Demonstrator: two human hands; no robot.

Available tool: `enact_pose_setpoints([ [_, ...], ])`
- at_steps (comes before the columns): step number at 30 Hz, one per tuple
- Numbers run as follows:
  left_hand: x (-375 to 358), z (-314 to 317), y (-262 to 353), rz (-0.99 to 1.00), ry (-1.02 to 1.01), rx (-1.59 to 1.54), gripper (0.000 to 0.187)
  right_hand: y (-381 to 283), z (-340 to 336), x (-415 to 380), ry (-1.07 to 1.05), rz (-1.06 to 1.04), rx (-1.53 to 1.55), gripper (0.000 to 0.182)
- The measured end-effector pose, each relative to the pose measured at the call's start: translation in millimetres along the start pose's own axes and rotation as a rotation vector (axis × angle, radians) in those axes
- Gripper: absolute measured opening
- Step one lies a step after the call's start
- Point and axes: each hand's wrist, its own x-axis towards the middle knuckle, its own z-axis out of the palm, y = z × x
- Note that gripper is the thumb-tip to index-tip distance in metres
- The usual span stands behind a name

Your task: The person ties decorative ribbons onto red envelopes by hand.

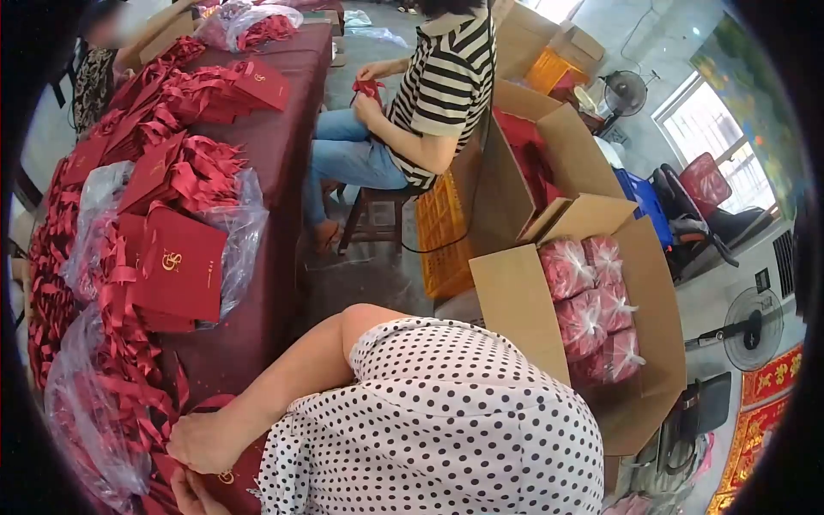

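My right hand [209, 441] is closed at the lower left, its fingers bent down over a red bag [245, 468] with a gold logo. Just below it my left hand [196, 496] is partly in view, fingertips pressed together near the right hand's fingers. What either hand pinches is too small to make out. Red ribbons [129, 390] lie around the fingers, and a clear plastic wrap [81, 412] is to their left. Farther up the table, red bags [184, 266] with gold logos and ribbon handles stand in a pile.
The dark red tablecloth [287, 163] hangs over the table's edge. A person in a striped shirt [451, 77] sits on a stool, holding something red. Another person [94, 81] is at the upper left. An open carton [524, 300] holds several wrapped red packs [588, 300].
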Motion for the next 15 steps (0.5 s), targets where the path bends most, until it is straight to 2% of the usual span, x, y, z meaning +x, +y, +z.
enact_pose_setpoints([
  [2, 0, -3, -2, -0.104, -0.001, -0.16, 0.022, -4, -4, 1, -0.123, 0.094, 0.011, 0.019],
  [4, -1, -6, -15, -0.085, -0.037, -0.153, 0.022, -8, -10, -1, -0.117, 0.082, 0.005, 0.019],
  [6, -1, -2, -42, -0.236, -0.011, -0.3, 0.022, -8, -8, -3, -0.053, 0.012, -0.041, 0.022],
  [7, 0, -2, -45, -0.197, -0.064, -0.321, 0.022, -7, -4, -4, -0.054, 0.015, -0.043, 0.022],
  [8, -1, -5, -46, -0.198, -0.065, -0.323, 0.022, -6, 0, -6, -0.012, -0.123, -0.091, 0.023],
  [10, 2, -10, 5, -0.027, -0.05, -0.058, 0.022, -8, -4, -9, 0.075, -0.32, -0.211, 0.025],
  [11, 1, -9, 10, -0.028, -0.052, -0.056, 0.022, -5, -4, -4, 0.077, -0.319, -0.209, 0.025],
  [13, -1, -11, 15, -0.165, 0.002, -0.236, 0.023, 6, 0, 12, -0.214, -0.085, -0.048, 0.023],
  [14, -2, -16, 7, -0.263, -0.075, -0.467, 0.023, 10, 3, 10, -0.169, 0.017, 0.124, 0.025],
  [15, -1, -19, 11, -0.264, -0.071, -0.464, 0.023, 8, 1, 10, -0.17, 0.014, 0.127, 0.025],
])
